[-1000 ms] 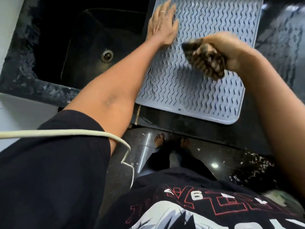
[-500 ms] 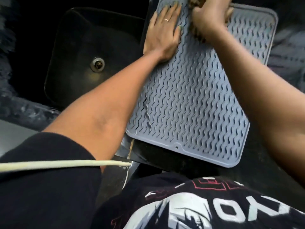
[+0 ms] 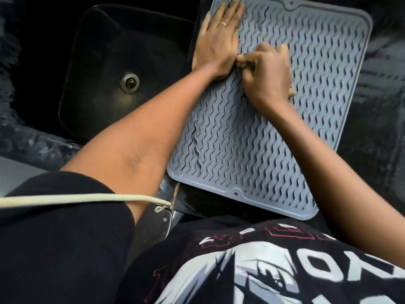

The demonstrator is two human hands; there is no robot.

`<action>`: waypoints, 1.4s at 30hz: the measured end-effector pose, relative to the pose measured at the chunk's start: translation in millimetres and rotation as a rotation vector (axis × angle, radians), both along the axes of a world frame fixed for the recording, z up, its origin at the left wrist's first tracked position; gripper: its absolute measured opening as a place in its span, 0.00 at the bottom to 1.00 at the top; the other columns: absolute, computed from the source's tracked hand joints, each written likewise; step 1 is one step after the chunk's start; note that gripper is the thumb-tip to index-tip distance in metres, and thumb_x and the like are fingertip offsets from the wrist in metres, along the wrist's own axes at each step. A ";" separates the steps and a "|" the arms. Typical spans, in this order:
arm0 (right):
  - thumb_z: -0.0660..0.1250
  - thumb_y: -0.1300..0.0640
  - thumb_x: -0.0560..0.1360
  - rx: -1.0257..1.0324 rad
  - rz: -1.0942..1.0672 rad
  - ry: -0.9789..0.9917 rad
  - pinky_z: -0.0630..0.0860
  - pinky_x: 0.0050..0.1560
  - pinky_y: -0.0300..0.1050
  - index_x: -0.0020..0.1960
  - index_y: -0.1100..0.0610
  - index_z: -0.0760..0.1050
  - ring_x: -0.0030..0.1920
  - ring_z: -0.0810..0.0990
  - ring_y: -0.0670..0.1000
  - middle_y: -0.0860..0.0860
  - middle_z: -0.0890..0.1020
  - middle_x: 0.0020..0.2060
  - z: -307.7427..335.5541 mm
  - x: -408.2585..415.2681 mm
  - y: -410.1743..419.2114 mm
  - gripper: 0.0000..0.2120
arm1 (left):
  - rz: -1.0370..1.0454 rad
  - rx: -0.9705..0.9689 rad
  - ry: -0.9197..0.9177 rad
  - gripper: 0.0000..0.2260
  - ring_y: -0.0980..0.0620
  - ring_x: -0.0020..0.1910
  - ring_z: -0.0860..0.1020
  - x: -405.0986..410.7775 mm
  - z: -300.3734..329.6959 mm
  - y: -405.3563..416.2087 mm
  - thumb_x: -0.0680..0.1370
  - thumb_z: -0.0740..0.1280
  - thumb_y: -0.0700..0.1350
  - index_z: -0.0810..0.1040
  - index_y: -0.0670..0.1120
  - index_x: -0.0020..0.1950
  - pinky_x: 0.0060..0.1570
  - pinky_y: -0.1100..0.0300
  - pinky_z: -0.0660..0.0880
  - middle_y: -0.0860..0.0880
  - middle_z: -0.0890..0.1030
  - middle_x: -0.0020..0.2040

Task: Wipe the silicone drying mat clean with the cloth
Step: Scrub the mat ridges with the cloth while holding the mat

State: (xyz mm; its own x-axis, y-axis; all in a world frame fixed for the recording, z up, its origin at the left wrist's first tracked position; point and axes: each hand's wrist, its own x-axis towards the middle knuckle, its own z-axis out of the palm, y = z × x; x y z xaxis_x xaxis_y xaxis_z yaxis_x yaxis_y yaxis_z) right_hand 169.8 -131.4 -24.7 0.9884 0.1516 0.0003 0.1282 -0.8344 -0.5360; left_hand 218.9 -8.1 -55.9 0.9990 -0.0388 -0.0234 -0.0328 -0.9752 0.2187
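Observation:
A grey silicone drying mat [image 3: 252,154] with wavy ridges lies on the dark counter to the right of the sink. My left hand [image 3: 217,40] presses flat on the mat's far left part, fingers spread, a ring on one finger. Beside it, my right hand [image 3: 267,73] is fisted on the mat's upper middle, closed on a brownish cloth [image 3: 242,63]. Only small bits of the cloth show at the thumb side and under the hand's right edge.
A black sink [image 3: 105,69] with a metal drain [image 3: 129,82] sits left of the mat. Dark stone counter [image 3: 372,128] surrounds the mat at the right and front. A white cord [image 3: 76,197] crosses my left sleeve. My printed black shirt fills the bottom.
My right hand with the cloth has come down from the mat's far edge toward its middle, close beside my left hand. The left hand stays pressed on the mat.

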 end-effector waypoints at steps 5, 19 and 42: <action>0.60 0.64 0.72 0.264 -0.055 0.150 0.78 0.56 0.47 0.51 0.54 0.82 0.51 0.81 0.48 0.48 0.83 0.47 17.8 39.0 -16.7 0.15 | 0.004 -0.056 -0.011 0.24 0.53 0.79 0.51 1.1 1.1 -0.7 0.82 0.49 0.46 0.53 0.49 0.79 0.78 0.55 0.44 0.52 0.55 0.79; 0.62 0.61 0.73 0.015 0.048 -0.098 0.67 0.43 0.44 0.45 0.58 0.80 0.50 0.72 0.52 0.53 0.81 0.47 -0.5 -19.9 -0.3 0.07 | 0.052 -0.171 -0.033 0.21 0.56 0.78 0.55 2.5 2.5 1.9 0.82 0.52 0.43 0.61 0.49 0.77 0.76 0.60 0.45 0.53 0.61 0.78; 0.64 0.60 0.71 0.024 0.051 -0.060 0.63 0.39 0.39 0.40 0.57 0.78 0.44 0.67 0.46 0.47 0.74 0.40 -5.0 -61.2 10.6 0.05 | 0.205 -0.303 -0.195 0.17 0.59 0.51 0.81 1.0 -5.3 7.0 0.80 0.59 0.55 0.83 0.46 0.54 0.48 0.63 0.74 0.52 0.85 0.51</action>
State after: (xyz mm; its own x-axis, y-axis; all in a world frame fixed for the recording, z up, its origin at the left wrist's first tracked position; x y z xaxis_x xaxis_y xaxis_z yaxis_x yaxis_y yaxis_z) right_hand 108.7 -120.8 -29.7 0.9776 0.2007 0.0638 0.2026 -0.8129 -0.5461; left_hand 219.9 -1.1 -61.2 0.9713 0.1852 0.1492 0.0860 -0.8585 0.5056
